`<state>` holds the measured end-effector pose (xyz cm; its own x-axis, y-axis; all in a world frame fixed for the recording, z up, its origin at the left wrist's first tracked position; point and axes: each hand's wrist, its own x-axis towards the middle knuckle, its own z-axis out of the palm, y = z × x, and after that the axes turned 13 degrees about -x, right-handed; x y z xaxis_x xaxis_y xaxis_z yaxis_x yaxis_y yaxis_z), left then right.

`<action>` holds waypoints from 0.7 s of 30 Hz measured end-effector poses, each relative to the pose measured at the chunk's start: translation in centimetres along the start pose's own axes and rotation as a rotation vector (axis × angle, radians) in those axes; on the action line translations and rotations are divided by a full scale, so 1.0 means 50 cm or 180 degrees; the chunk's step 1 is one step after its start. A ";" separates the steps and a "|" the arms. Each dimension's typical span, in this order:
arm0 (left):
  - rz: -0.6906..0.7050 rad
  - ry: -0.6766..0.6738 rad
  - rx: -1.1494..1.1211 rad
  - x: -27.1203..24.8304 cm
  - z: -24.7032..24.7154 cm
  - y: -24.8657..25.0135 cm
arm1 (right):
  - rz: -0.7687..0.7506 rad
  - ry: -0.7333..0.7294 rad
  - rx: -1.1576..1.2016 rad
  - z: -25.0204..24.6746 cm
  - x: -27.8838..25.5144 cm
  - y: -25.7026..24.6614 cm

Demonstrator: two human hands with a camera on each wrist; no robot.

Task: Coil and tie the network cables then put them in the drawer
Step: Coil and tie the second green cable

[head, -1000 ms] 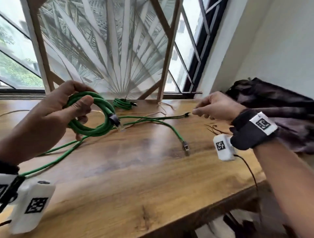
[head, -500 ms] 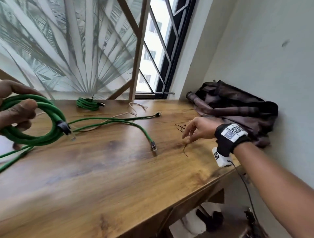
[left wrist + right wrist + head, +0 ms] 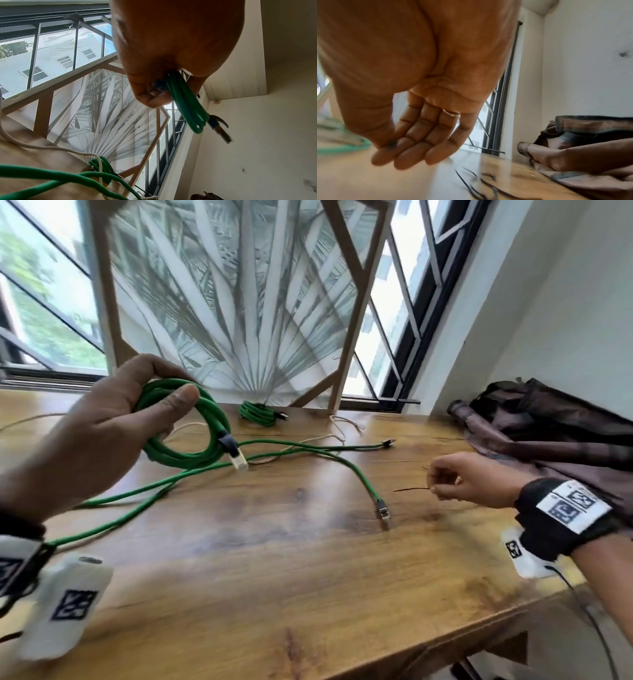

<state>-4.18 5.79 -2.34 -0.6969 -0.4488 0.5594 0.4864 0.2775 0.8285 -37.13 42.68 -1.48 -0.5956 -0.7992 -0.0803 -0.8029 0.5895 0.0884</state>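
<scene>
Green coiled cable (image 3: 186, 436), clear-tipped plug

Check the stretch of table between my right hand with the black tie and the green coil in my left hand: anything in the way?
Nothing solid blocks it. The right hand pinches the black tie; the coil is gripped in the left hand, raised. Between them only loose green cable and its plug lie flat on the table.

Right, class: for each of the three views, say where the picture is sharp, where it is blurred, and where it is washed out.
Head view: green cable coil sharp, wrist device at lower left smeared, window overexposed. Left wrist view: connector crisp, left hand shadowed against bright panes. Right wrist view: motion blur throughout, right hand and table soft.
</scene>
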 end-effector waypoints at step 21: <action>0.0279 0.1420 -0.0434 0.016 -0.051 0.039 | -0.1396 0.2238 0.2876 -0.092 0.252 -0.604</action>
<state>-2.46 3.78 -0.35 -0.3702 -0.7580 0.5371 0.6187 0.2300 0.7512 -20.29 14.28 -0.58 -0.3531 -0.6748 0.6480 -0.8264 -0.0997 -0.5542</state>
